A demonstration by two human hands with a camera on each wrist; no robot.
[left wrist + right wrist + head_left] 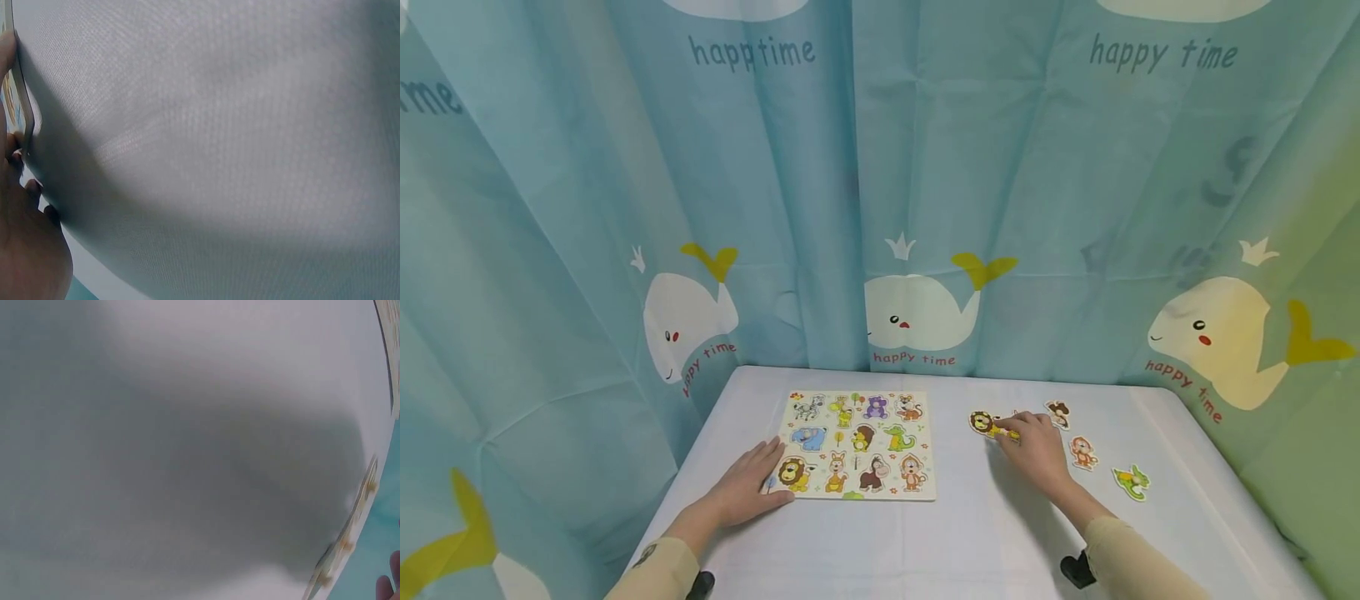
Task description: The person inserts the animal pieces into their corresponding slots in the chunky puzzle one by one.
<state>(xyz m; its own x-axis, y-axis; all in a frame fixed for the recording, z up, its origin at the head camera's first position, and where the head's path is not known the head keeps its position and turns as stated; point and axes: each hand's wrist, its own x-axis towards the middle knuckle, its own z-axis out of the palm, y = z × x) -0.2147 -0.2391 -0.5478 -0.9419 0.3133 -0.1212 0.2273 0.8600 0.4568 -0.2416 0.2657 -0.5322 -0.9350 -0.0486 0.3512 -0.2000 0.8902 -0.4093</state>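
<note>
Right of the puzzle board (923,457), the right hand (1037,450) has its fingertips at the lion piece (980,422); whether they pinch or merely touch, I cannot tell. Lifting so flat a piece probably needs a rim hold, while the left hand (747,485), fingers extended at the board's left edge, should press lightly.

Soft, even light fills the head view, with the puzzle board (887,457) fairly crisp; right of the board, the right forearm (1078,504) casts a diffuse grey shadow — and farther right the curtain (925,183) turns yellow-green. Both wrist views are dimmer and hazy — broad, blurred shadows darken the tabletop (206,125), its edge curving.
</note>
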